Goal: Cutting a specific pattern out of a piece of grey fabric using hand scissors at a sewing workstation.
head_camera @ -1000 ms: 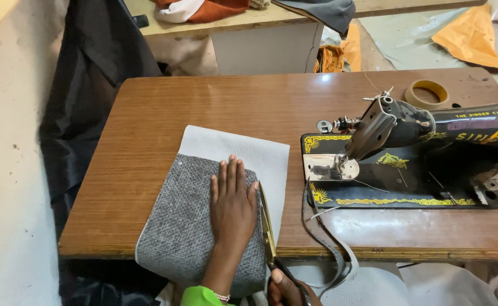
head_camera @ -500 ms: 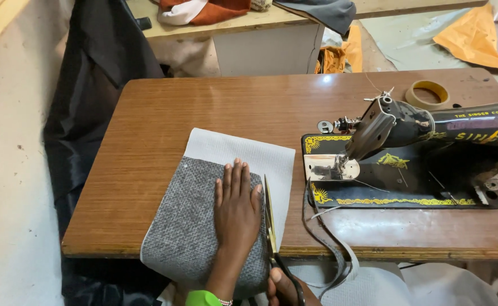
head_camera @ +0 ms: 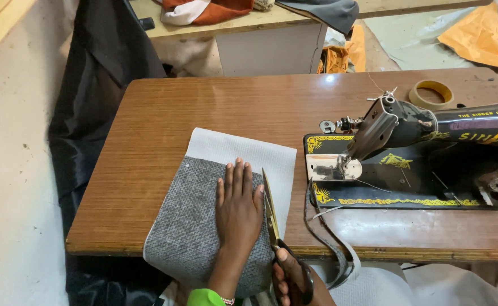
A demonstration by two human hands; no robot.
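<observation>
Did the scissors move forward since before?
Yes. The gold-bladed scissors crept farther up the white backing cloth, toward the black sewing machine.

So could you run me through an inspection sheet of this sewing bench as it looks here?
Surface: wooden table, scuffed near the far edge.
Job's things: grey fabric on a white sheet; scissors along the grey edge.
Clutter: tape roll.
Hands: left hand flat on the grey fabric; right hand in the scissor handles.
Cables: grey strip trailing off the front edge.
Surroundings: black sewing machine, dark cloth hanging left, orange fabric behind.
</observation>
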